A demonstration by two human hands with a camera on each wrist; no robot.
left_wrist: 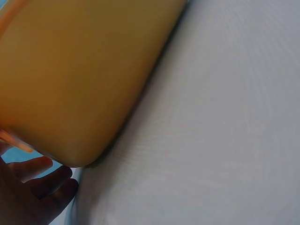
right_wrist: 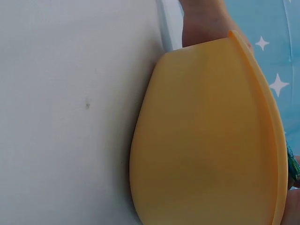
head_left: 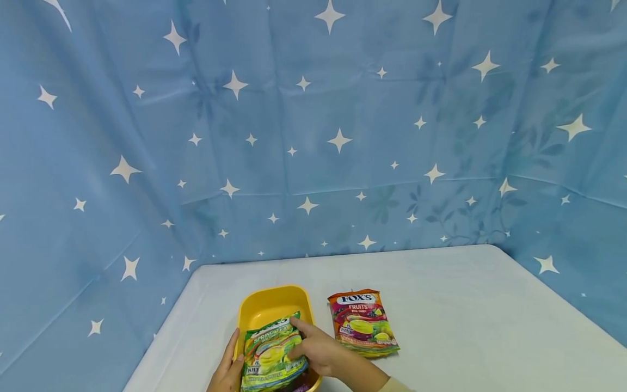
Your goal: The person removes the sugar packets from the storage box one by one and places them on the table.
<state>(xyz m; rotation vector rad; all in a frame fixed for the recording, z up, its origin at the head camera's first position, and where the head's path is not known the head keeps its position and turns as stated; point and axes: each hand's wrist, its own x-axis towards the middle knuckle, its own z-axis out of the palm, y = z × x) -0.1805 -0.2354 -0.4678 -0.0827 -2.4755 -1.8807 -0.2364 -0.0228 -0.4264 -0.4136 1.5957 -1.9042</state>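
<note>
Basically, R fingers (head_left: 302, 326) pinch green pkt (head_left: 269, 356), L fingers (head_left: 229, 351) hold yellow tub (head_left: 274, 299), purple item (head_left: 301, 387) mostly hidden.

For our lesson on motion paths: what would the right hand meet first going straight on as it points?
The green packet, which the right hand grips; past that, probably the far-left wall of the yellow bin, though depth is unclear.

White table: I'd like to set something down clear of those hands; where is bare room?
Widest: the white table between the red-and-orange candy bag and the table's right edge. Also bare: the strip between the rectangular yellow plastic tub and starry blue curtain. Crowded: the tub's near end, with the left hand, right hand and green candy bag.
</note>
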